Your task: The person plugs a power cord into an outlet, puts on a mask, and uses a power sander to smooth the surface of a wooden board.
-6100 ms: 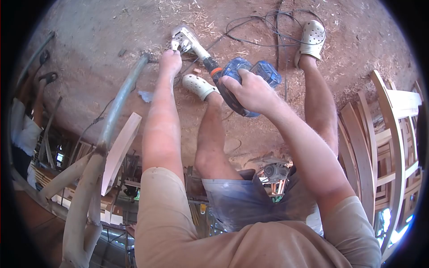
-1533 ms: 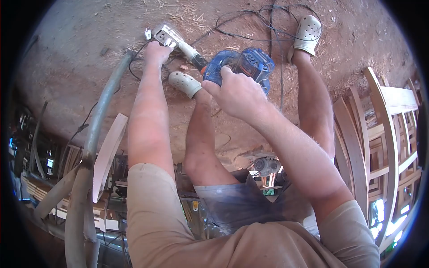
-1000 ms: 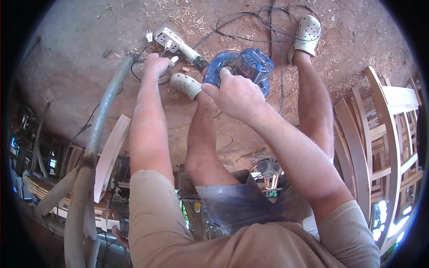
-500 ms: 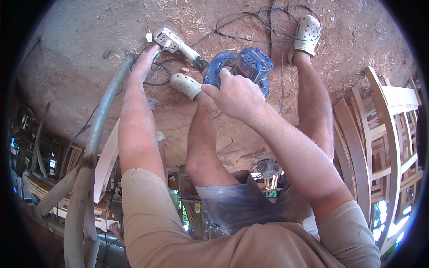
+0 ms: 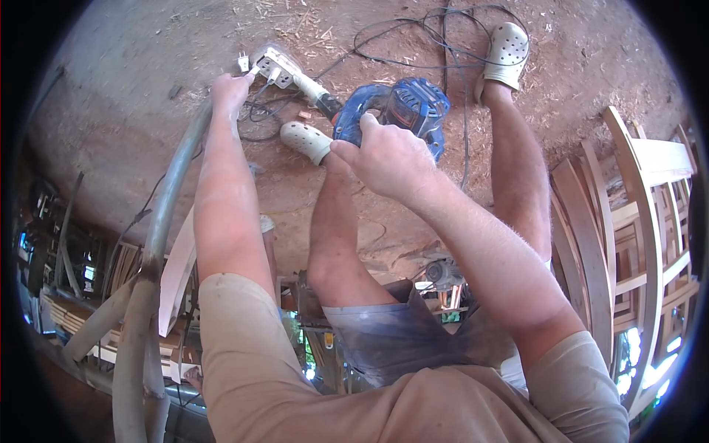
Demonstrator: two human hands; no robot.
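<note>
My left hand (image 5: 230, 90) reaches to the far left, its fingers closed on a white plug (image 5: 255, 71) at the edge of a white power strip (image 5: 276, 66) on the dirt floor. A second white plug sits in the strip's sockets, and a loose two-pin plug (image 5: 244, 62) lies just beside it. My right hand (image 5: 391, 151) is wrapped around the handle of a blue power tool (image 5: 418, 107) with a vented round housing. A black and white tube (image 5: 314, 92) stretches from the tool toward the strip. My palm hides part of the tool's handle.
Black cable (image 5: 447, 55) loops across the floor among wood shavings. My clogs (image 5: 506, 55) stand on either side of the tool. A bent metal pipe (image 5: 170, 192) rises at left. Curved wooden frames (image 5: 642, 244) are stacked at right. A grey motor (image 5: 443, 273) sits behind my legs.
My left hand has drawn back slightly from the power strip, its fingers now at the strip's left edge with the white plug. My right hand stays on the blue tool.
</note>
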